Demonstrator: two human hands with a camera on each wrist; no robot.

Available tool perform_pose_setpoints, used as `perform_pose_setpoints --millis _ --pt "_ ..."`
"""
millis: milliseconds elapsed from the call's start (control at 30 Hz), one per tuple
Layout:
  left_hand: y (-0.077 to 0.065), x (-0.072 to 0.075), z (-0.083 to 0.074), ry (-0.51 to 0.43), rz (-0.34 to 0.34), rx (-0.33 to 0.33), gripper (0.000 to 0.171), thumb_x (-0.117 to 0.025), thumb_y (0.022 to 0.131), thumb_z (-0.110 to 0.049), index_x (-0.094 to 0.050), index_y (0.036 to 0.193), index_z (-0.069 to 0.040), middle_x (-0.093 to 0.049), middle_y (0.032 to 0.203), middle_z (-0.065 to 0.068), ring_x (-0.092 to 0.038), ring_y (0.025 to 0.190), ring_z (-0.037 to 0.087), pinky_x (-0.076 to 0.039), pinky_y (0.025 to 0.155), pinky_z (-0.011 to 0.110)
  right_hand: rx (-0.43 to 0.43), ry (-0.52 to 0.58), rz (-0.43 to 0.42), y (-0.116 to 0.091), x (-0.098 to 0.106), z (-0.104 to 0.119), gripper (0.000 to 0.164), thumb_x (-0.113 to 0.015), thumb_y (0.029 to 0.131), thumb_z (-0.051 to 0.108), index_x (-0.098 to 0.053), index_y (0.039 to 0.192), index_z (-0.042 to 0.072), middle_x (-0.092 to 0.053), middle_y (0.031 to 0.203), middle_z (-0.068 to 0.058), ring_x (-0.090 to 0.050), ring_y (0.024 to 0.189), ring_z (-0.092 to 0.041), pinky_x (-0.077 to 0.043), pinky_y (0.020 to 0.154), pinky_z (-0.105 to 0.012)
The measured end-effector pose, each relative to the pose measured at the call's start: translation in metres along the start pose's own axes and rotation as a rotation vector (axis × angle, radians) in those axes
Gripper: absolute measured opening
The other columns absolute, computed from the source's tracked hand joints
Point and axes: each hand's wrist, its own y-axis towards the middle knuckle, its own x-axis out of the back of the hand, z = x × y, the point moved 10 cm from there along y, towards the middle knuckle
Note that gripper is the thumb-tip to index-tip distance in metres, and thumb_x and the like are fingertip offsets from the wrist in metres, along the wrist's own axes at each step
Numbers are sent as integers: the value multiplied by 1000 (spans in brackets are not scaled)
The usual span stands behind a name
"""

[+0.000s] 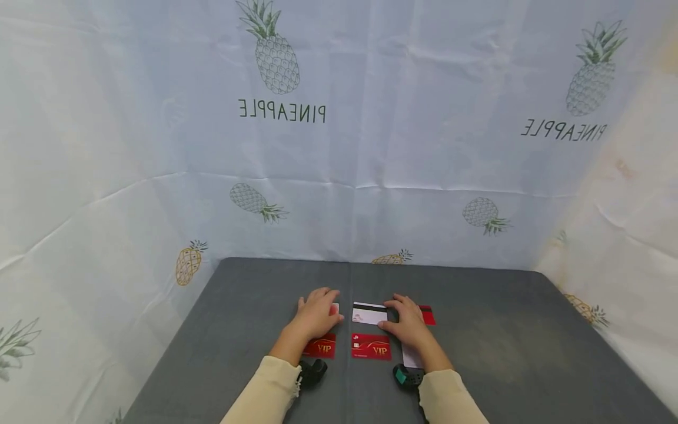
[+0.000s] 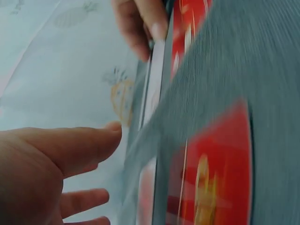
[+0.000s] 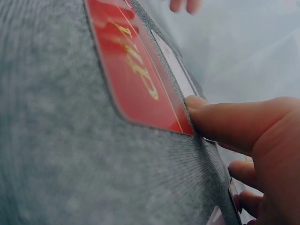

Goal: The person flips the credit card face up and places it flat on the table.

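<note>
My right hand (image 1: 409, 323) holds the right end of a white card (image 1: 367, 315) with a black stripe, thumb at its near edge and a finger at its far edge. In the right wrist view the thumb (image 3: 225, 117) is right at that card's corner. My left hand (image 1: 316, 316) is over a pale card with a reddish print (image 1: 334, 308), which it partly hides. Its fingers are spread and relaxed, holding nothing. Nearer lie two red VIP cards, one (image 1: 371, 347) in the middle and one (image 1: 320, 346) beside the left wrist.
A red card with a dark stripe (image 1: 426, 315) lies partly behind the right hand. Another pale card (image 1: 411, 357) shows under the right wrist. All lie on a dark grey table (image 1: 492, 347), with pineapple-print curtains (image 1: 365, 147) around it. Black devices (image 1: 408, 377) are strapped at both wrists.
</note>
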Motion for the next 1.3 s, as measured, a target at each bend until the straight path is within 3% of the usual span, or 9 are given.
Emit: perform_pose_setpoints --millis 167,367,467,633,700,833,967,1133,1300 --pt "4 -16 -17 12 25 -26 63 -74 87 -31 -50 143 -18 -48 146 11 -38 139 34 -27 107 70 -8 38 -16 0 -1 2 50 -82 78 25 -63 121 9 -51 140 -22 -35 137 -45 -22 114 -62" --pt "6 -31 -17 32 41 -17 65 -76 85 -32 -50 143 -19 -46 149 9 -38 139 35 -28 106 71 -9 47 -47 0 -2 8 50 -85 76 24 -63 119 11 -60 128 -14 -40 131 -35 -36 110 -55" --pt "6 -33 -16 60 29 -12 63 -76 85 -33 -52 142 -19 -48 148 9 -40 138 34 -28 106 71 -2 40 -62 0 -1 10 49 -86 74 23 -64 116 12 -65 109 -5 -50 114 -29 -46 99 -49" --pt "6 -31 -19 75 8 -17 60 -76 86 -33 -54 139 -19 -50 145 11 -41 135 34 -30 106 68 16 65 -65 1 2 12 49 -87 74 20 -64 117 11 -56 78 7 -58 103 -28 -38 109 -54" --pt "7 -29 -21 76 1 -19 59 -75 86 -33 -54 139 -19 -50 144 11 -41 135 35 -29 106 68 25 63 -61 2 3 14 52 -86 74 17 -64 121 10 -55 76 8 -60 105 -27 -26 115 -58" --pt "9 -27 -22 97 -10 -16 58 -75 86 -33 -55 138 -18 -51 143 11 -39 138 35 -22 110 70 71 48 -50 4 5 19 58 -83 75 11 -62 129 6 -55 78 6 -57 91 -20 -22 118 -56" --pt "10 -28 -23 98 -19 -18 59 -77 85 -34 -55 138 -17 -52 142 11 -37 140 36 -18 111 71 73 58 -40 4 5 18 59 -81 74 7 -62 130 7 -56 80 7 -52 87 -17 -34 111 -55" --pt "11 -27 -24 77 -45 -37 62 -80 82 -33 -56 136 -16 -53 139 11 -37 139 36 -17 109 73 20 188 -27 3 4 10 57 -80 75 7 -63 129 9 -60 83 7 -53 89 -15 -46 95 -47" --pt "13 -21 -26 70 -123 -75 61 -83 77 -31 -59 131 -17 -57 135 7 -39 137 33 -17 108 75 17 249 -31 3 5 7 57 -80 75 7 -62 129 9 -60 84 6 -54 89 -15 -47 89 -39"
